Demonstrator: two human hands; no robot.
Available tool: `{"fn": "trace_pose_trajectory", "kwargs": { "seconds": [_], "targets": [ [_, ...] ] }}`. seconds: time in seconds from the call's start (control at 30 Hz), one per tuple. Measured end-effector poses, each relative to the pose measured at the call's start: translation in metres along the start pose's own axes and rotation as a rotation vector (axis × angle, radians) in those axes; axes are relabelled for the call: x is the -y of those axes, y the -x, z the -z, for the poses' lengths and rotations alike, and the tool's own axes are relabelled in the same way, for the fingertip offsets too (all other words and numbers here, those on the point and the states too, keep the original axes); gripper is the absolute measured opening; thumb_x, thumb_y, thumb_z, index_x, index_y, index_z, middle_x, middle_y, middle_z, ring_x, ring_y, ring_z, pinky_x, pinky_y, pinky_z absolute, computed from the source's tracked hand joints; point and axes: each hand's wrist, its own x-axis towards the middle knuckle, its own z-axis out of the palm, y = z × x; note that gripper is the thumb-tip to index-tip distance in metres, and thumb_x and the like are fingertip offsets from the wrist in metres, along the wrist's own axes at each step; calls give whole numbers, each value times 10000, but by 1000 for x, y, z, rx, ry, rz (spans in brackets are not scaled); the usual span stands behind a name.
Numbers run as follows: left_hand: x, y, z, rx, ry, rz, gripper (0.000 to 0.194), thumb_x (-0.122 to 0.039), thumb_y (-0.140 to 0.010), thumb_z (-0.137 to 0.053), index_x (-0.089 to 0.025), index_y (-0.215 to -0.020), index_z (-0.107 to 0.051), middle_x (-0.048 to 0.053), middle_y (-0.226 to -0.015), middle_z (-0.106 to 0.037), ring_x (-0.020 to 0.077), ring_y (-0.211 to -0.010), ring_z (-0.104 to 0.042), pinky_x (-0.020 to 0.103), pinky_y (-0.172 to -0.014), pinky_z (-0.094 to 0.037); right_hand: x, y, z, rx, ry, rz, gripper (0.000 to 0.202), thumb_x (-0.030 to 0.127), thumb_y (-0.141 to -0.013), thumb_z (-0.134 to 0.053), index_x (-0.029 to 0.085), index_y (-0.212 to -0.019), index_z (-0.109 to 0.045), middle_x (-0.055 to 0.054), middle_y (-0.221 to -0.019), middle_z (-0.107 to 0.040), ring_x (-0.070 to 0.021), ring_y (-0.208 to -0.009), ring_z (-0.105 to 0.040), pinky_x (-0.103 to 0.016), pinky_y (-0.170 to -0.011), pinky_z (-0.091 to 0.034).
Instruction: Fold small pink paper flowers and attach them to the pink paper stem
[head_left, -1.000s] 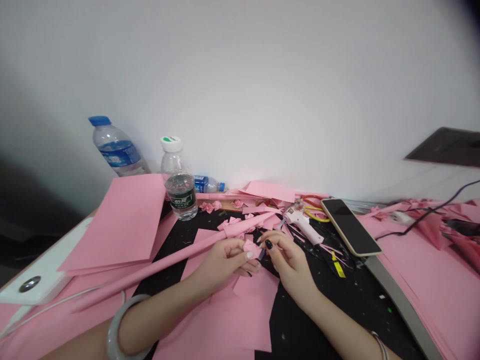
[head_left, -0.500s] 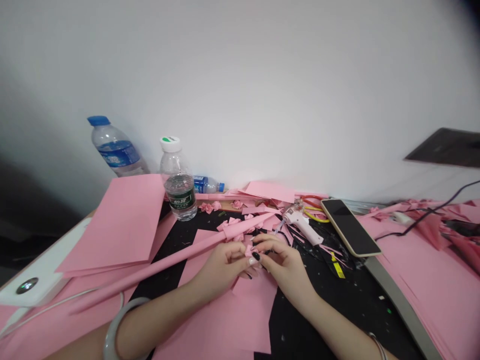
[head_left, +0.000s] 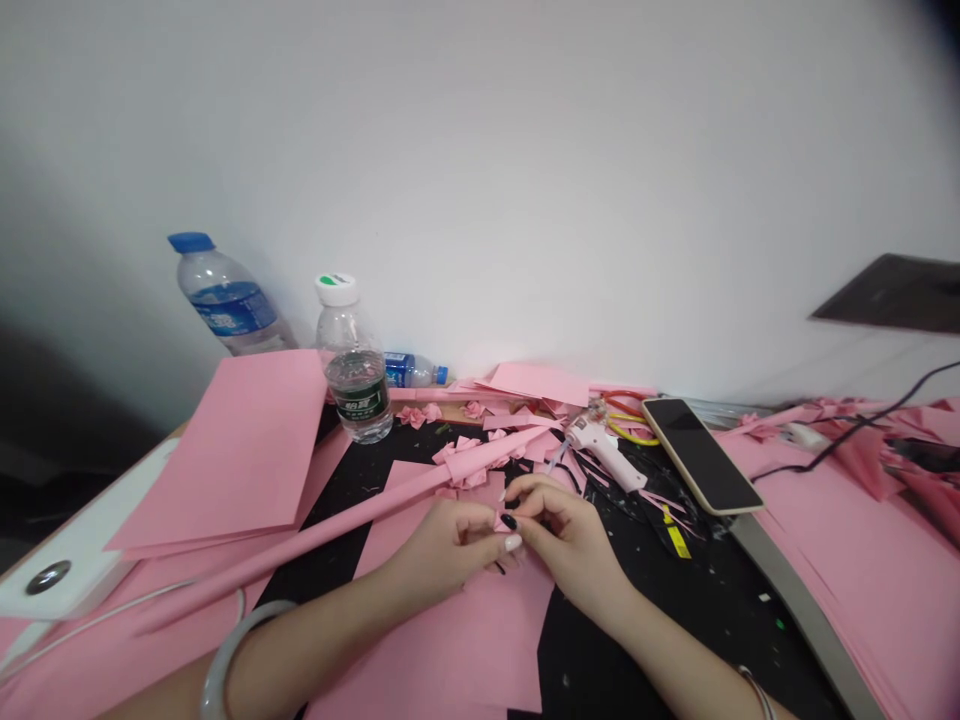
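Note:
Between my fingertips is a small folded piece of pink paper point(head_left: 501, 522), mostly covered by the fingers. My left hand point(head_left: 457, 540) is closed on its left side, the thumb lying along the front. From the right, my right hand point(head_left: 562, 525) pinches the same piece with thumb and forefinger. Both hands are above pink paper sheets point(head_left: 465, 640) on the black tabletop. Just beyond them lies a long rolled pink paper tube point(head_left: 360, 508), running diagonally. Several small pink paper flowers point(head_left: 469, 455) sit behind the tube.
A pale pink glue gun point(head_left: 606, 450) and a phone point(head_left: 701, 455) lie to the right. Water bottles point(head_left: 358, 390) stand at the back left, near folded pink paper point(head_left: 232, 450). A stack of pink sheets point(head_left: 862, 560) covers the right side. The wall point(head_left: 525, 200) rises behind.
Both hands have come slightly lower, with the pink paper piece still between them. My right fingers have curled in closer around it. The view has shifted very slightly.

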Motion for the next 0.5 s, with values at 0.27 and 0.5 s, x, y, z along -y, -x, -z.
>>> {"fn": "trace_pose_trajectory", "kwargs": {
  "seconds": [0.27,0.5],
  "targets": [
    [2,-1,2,37,147,82,234,-343,-772,-644,-121,-748,-716,81,-759,-748,171,-649,-691,276,-642,-545,2,1,5,1,225,256,151,78,-845,-568,190,-773,-638,-76,-950,-665,-192,-882,-626,-302,-759,-477],
    [-5,-1,7,31,234,121,307,-436,-740,-684,-130,-734,-710,90,-761,-750,185,-651,-698,288,-642,-544,10,0,12,118,317,384,263,248,-989,-388,184,-901,-628,-110,-1073,-652,-212,-964,-603,-348,-832,-458]
  ]
}}
